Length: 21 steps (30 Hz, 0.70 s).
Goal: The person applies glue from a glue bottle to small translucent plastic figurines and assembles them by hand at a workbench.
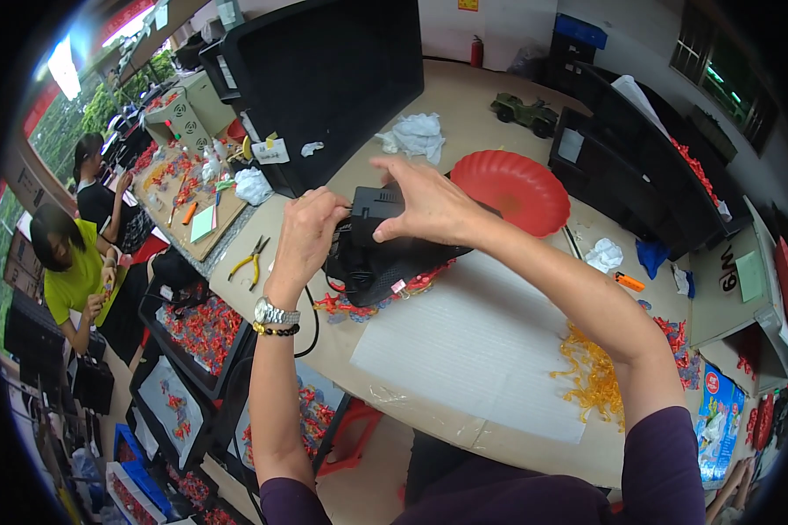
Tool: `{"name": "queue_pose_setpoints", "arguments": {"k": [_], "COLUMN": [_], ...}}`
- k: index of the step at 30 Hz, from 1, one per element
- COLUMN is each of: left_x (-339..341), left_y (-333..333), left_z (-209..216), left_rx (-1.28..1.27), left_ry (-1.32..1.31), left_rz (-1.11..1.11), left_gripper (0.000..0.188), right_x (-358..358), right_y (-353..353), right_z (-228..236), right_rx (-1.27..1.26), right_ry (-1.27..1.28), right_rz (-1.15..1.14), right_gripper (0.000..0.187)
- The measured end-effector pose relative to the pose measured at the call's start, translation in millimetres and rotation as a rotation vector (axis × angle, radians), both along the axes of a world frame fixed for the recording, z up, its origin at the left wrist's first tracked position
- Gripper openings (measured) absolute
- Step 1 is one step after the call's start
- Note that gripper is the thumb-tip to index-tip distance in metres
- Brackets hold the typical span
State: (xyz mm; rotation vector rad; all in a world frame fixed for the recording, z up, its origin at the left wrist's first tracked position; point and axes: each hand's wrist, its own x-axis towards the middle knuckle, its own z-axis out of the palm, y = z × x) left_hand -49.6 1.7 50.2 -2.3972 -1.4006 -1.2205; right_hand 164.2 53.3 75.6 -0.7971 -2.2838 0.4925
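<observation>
**Crowded worktop (468, 105), black box (375, 203) between my hands**

Beige and wide, the worktop ran across in front of me, with a large black bin (324, 79) tipped up at its far side. Next in size came a white sheet (464, 350) spread along the near edge, then a red scalloped dish (530, 197) lying beyond my right forearm. Dark mesh material (398, 276) sat bunched under my hands, and yellow plastic pieces (591, 372) lay piled on the sheet's right end.

Above the mesh was the black box. My right hand (433, 201) held it by its right end, fingers curved wide, thumb against the near face. My left hand (308, 223) was at its left end, fingertips drawn together; I couldn't tell what they pinched. Yellow-handled pliers (255, 262) lay left of that wrist. Smallest was an orange-handled tool (629, 282), right of my right forearm.
</observation>
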Motion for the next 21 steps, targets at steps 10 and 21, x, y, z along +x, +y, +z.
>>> {"name": "queue_pose_setpoints", "arguments": {"k": [10, 21], "left_x": [-34, -64], "left_y": [-10, -6], "left_z": [-14, -40], "left_rx": [-0.044, -0.787], "left_ry": [-0.265, -0.905], "left_rz": [0.197, 0.376], "left_gripper": [0.024, 0.049], "right_x": [-12, -15], "right_y": [1, 21], "right_z": [-10, 24], "right_rx": [-0.018, 0.013], "right_ry": [-0.087, -0.176], "right_rz": [0.085, 0.118], "right_gripper": [0.054, 0.054]}}
